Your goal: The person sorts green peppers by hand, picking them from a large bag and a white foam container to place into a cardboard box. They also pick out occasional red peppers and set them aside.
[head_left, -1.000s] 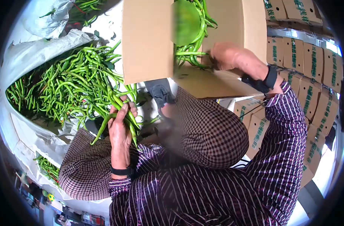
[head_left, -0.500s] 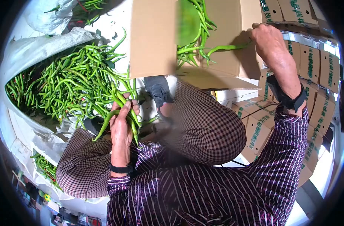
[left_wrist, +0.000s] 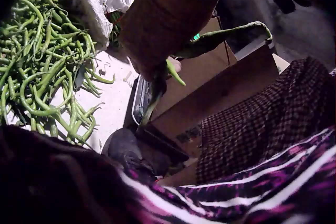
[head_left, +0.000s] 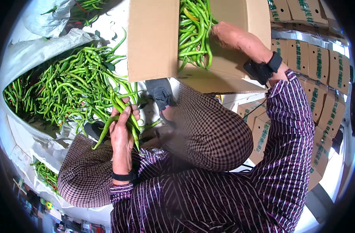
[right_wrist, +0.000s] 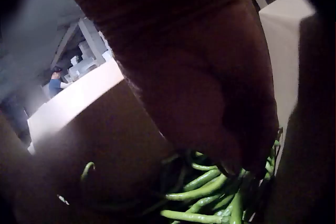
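Observation:
Long green peppers (head_left: 195, 33) lie in an open cardboard box (head_left: 152, 42) at the top of the head view. My right hand (head_left: 233, 35) reaches down inside the box at the peppers' right edge; its fingertips are hidden, and the right wrist view shows the dark hand (right_wrist: 210, 92) right over peppers (right_wrist: 202, 190). My left hand (head_left: 123, 128) holds several long peppers (head_left: 121, 105) between thumb and fingers, beside a big heap of peppers (head_left: 76, 81) on an opened white sack (head_left: 41, 50). In the left wrist view, that hand (left_wrist: 157, 35) has peppers sticking out of it.
Printed cartons (head_left: 317, 66) stand stacked at the right. A shoe (head_left: 160, 93) and checked trouser legs (head_left: 220, 132) lie between heap and box. Another white bag (head_left: 49, 19) is at top left, more peppers (head_left: 45, 174) at lower left. A distant person (right_wrist: 56, 83) shows in the right wrist view.
My right hand has swung from the box's right side back left and down into it; the pepper that trailed from it is no longer distinct. The left hand has kept its peppers, almost still.

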`<act>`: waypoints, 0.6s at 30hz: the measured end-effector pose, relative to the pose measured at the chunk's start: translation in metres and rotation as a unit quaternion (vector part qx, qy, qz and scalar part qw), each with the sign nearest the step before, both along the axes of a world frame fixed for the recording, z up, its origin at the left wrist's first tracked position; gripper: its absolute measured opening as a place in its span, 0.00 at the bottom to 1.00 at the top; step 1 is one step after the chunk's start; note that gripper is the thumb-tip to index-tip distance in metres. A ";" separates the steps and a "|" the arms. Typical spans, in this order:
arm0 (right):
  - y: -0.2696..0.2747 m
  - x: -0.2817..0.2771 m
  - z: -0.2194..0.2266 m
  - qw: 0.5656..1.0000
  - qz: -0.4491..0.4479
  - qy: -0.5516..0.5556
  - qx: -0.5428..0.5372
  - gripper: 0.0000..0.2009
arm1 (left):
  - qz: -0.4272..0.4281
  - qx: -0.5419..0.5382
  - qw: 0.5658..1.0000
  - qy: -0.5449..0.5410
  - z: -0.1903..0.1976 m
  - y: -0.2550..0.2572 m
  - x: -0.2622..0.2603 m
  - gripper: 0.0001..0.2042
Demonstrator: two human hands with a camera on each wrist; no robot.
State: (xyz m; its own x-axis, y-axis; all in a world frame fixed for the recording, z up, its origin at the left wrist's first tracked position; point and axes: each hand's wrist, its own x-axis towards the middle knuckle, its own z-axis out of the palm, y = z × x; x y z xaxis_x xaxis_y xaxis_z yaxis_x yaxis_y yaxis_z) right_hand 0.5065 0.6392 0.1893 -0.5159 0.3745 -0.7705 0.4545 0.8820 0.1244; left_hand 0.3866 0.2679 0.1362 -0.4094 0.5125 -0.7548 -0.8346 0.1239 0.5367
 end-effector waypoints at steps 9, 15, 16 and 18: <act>-0.013 -0.008 -0.048 0.995 -0.084 -0.026 -0.039 0.09 | 0.000 -0.021 1.000 -0.007 0.002 0.004 0.002 0.15; -0.021 0.004 -0.052 0.989 0.148 -0.022 0.001 0.08 | 0.007 -0.001 1.000 -0.013 0.001 0.002 -0.001 0.14; -0.019 0.006 -0.059 0.985 0.167 -0.038 0.014 0.08 | 0.007 -0.001 1.000 -0.010 0.001 0.002 0.000 0.14; -0.021 0.002 -0.062 0.979 0.201 -0.037 0.007 0.07 | 0.007 -0.018 1.000 -0.005 0.003 0.005 0.001 0.15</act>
State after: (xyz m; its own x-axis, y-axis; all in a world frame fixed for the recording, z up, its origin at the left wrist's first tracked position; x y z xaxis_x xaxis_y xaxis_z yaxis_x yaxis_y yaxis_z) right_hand 0.5083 0.6180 0.1278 -0.5665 0.1629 -0.8078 0.0604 0.9858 0.1565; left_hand 0.3878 0.2727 0.1397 -0.4086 0.4790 -0.7769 -0.8421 0.1305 0.5233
